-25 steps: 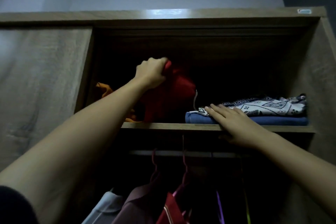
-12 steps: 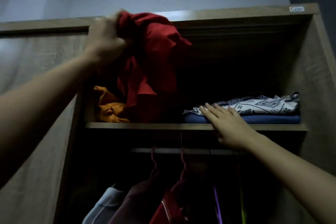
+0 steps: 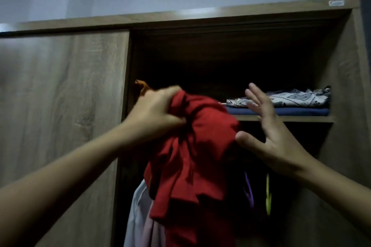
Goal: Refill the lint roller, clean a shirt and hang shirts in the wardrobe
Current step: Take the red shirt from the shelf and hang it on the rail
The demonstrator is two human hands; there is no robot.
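A crumpled red shirt (image 3: 192,156) hangs in front of the open wooden wardrobe (image 3: 345,90), bunched at its top in the grip of my left hand (image 3: 158,114). My right hand (image 3: 269,132) is raised beside the shirt with fingers spread and straight, its thumb at the cloth's right edge. The shirt covers the middle of the shelf edge and part of the hanging space below.
On the upper shelf (image 3: 285,119) lie a folded patterned white cloth (image 3: 291,99) on a folded blue one (image 3: 301,112); an orange garment (image 3: 141,86) peeks at the left. Below hang pale shirts (image 3: 138,216) and purple and yellow hangers (image 3: 268,194). The sliding door (image 3: 60,106) covers the left.
My left hand pulled the red shirt off the shelf, up and then down in front of the wardrobe. My right hand left the folded stack and rose beside the shirt.
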